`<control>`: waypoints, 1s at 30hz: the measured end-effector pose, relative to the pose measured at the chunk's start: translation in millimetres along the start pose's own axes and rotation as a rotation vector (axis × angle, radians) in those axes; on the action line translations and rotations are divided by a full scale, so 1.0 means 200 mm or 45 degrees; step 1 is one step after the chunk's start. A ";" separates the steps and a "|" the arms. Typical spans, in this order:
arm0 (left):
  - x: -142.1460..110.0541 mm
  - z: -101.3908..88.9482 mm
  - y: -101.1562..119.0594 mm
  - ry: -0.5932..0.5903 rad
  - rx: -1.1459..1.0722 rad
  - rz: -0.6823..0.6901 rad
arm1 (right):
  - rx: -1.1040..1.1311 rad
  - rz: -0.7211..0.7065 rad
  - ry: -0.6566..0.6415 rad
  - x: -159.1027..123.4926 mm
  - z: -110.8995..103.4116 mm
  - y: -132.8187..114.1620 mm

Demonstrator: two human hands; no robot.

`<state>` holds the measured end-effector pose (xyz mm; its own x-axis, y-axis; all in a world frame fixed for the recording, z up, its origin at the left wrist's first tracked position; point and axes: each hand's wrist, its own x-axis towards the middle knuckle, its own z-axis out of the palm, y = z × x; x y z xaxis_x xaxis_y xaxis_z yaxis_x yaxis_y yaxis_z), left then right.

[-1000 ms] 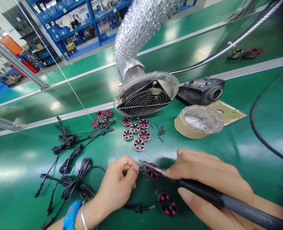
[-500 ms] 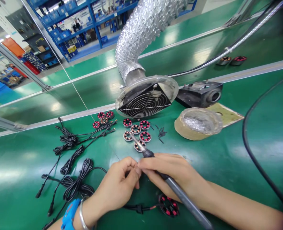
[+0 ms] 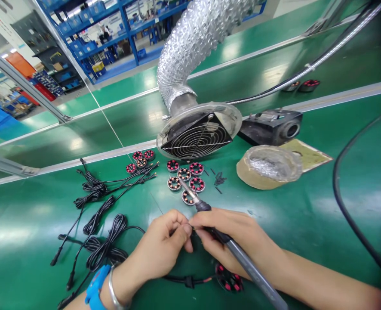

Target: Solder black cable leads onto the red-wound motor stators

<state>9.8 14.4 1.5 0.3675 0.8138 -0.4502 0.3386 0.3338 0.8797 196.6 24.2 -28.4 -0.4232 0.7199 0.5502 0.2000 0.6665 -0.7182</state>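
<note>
My right hand [image 3: 245, 234] is closed around a soldering iron [image 3: 251, 262], whose metal tip points up and away over a group of round motor stators [image 3: 197, 184] with red or copper windings. My left hand [image 3: 160, 247] is pinched shut beside the right fingertips; whatever lies between its thumb and finger is too small to make out. Below the hands, a stator with red windings [image 3: 229, 277] lies partly hidden by my right hand and the iron. A black cable [image 3: 188, 281] with a reddish wire end runs towards it from under my left wrist.
Coiled black cables [image 3: 106, 241] lie at the left, near several more stators [image 3: 141, 162]. Small black tube pieces [image 3: 220, 178] lie beyond my right hand. A fume extractor [image 3: 197, 135] hangs at the back, beside a black iron holder [image 3: 274, 127] and a tan foil-lined bowl [image 3: 269, 167].
Both hands have shifted very slightly to the right in view, along with the bench as the camera moved. The fingertips stay close together and the grip on the soldering iron is unchanged.
</note>
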 end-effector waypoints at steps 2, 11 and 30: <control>0.01 0.00 0.01 -0.052 -0.097 -0.067 | -0.044 -0.035 0.067 0.00 0.00 0.00; 0.03 0.02 0.03 0.035 -0.227 -0.207 | 0.006 0.191 -0.051 0.01 -0.03 -0.03; 0.04 0.05 0.01 0.174 -0.073 -0.129 | -0.097 0.088 0.121 0.01 -0.10 -0.02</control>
<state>22.0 16.1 -2.3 0.2118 0.8303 -0.5155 0.3164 0.4408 0.8400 212.9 26.7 -15.0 -0.3212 0.7774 0.5408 0.2939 0.6247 -0.7234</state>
